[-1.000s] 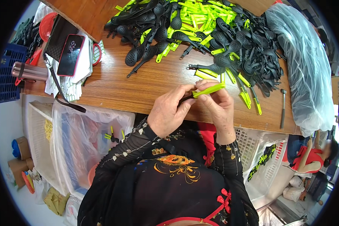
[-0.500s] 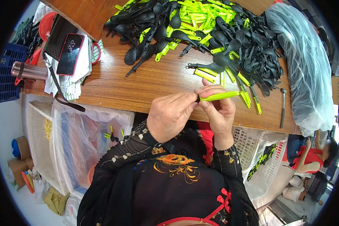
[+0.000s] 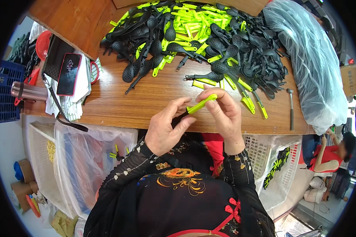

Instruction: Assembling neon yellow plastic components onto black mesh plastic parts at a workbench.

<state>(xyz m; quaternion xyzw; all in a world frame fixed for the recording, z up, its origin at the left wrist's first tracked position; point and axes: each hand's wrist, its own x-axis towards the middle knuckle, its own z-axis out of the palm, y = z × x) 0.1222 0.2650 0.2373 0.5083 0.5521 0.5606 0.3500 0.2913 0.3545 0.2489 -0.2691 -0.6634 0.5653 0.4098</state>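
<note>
In front of me, over the table's near edge, both hands hold one kitchen utensil with a lime-green handle (image 3: 201,104). My left hand (image 3: 159,129) is closed round its black part (image 3: 179,119), whose end is hidden in the palm. The thumb and fingers of my right hand (image 3: 228,118) pinch the far end of the green handle. Just beyond lie a black slotted spoon (image 3: 214,76) and several loose green handles (image 3: 245,84). Farther back is a large heap of black spoons (image 3: 261,59) and green handles (image 3: 194,21).
A hammer-like tool (image 3: 291,112) lies at the table's right, beside a clear plastic bag roll (image 3: 310,59). Left are a phone (image 3: 69,75) on papers and a metal flask (image 3: 29,91). Plastic-lined crates (image 3: 95,158) stand below the edge; a white basket (image 3: 255,152) holds utensils. A person in red (image 3: 327,156) sits right.
My left hand has moved left and opened a little round the black part, which now shows. The green handle is tilted more, its right end higher, still pinched by my right hand.
</note>
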